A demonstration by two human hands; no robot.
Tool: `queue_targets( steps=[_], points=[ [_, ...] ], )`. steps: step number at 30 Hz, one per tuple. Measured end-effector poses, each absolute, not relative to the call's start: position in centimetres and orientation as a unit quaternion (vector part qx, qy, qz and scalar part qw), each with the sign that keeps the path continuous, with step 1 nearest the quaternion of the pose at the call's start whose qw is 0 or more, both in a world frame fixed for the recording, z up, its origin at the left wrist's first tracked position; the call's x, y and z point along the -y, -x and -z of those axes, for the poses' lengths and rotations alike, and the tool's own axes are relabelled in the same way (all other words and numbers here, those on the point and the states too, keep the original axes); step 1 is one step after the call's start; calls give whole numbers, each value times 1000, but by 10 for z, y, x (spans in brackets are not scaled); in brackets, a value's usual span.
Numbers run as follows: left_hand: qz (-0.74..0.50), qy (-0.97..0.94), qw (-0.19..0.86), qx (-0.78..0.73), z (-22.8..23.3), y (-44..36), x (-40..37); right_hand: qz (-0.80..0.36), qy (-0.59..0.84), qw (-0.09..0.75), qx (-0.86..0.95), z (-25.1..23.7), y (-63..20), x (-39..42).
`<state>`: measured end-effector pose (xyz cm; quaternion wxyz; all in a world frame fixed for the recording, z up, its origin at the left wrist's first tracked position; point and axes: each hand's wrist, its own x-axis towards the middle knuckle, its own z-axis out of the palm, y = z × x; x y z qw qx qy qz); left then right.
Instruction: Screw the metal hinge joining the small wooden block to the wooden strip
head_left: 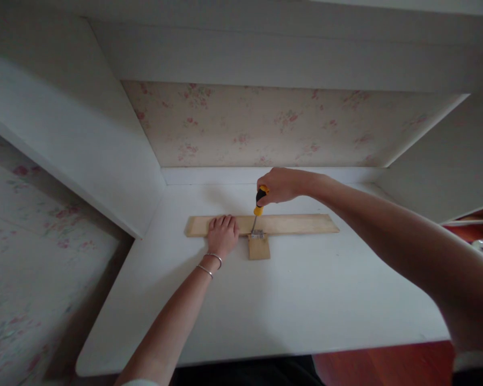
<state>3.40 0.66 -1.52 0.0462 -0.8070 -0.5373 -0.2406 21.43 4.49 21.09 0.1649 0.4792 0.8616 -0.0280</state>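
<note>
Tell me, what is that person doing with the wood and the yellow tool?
A person is working at a white desk. The left hand presses flat on a long wooden strip to keep it steady. The right hand grips a screwdriver with a yellow and black handle, held nearly upright, its tip down on a small metal hinge. The hinge sits where the long strip meets a small wooden block lying in front of it. Two thin bangles circle the left wrist.

white desk (306, 300) | floral wallpaper (273, 126) behind | white shelf (265, 59) above | red-brown floor (386, 364) below
</note>
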Motion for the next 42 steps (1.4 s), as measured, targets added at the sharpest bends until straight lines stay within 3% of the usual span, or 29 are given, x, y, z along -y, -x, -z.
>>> queue_targets(
  steps=[11, 20, 42],
  points=[
    [238, 807, 45, 538, 16, -34, -9, 0, -446, 160, -881, -242, -210, -38],
    [240, 809, 42, 535, 19, -34, -11, 30, -442, 165, -881, -220, -248, -29],
    [226, 810, 30, 540, 18, -33, -10, 21, -430, 155, -889, -212, -251, -28]
  ],
)
